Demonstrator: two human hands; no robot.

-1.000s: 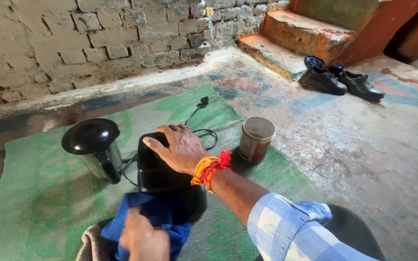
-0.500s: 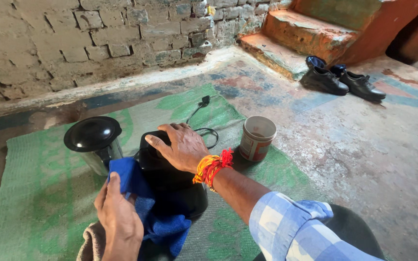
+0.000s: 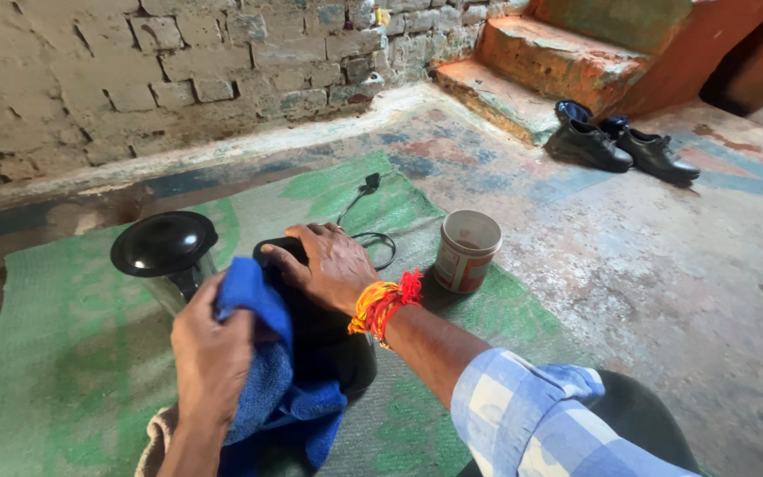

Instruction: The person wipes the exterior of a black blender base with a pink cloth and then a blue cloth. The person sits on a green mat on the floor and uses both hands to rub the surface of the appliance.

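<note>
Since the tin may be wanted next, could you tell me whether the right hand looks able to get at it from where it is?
Probably yes. The right hand rests on the black appliance, and the tin stands open on the mat just to its right, with only bare mat between them.

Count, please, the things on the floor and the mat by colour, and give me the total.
Black: 4 (appliance base, jar with lid, two shoes)
Blue: 1 (cloth, under the left hand)
Red and white: 1 (tin)
Green: 1 (mat)
Total: 7
</note>
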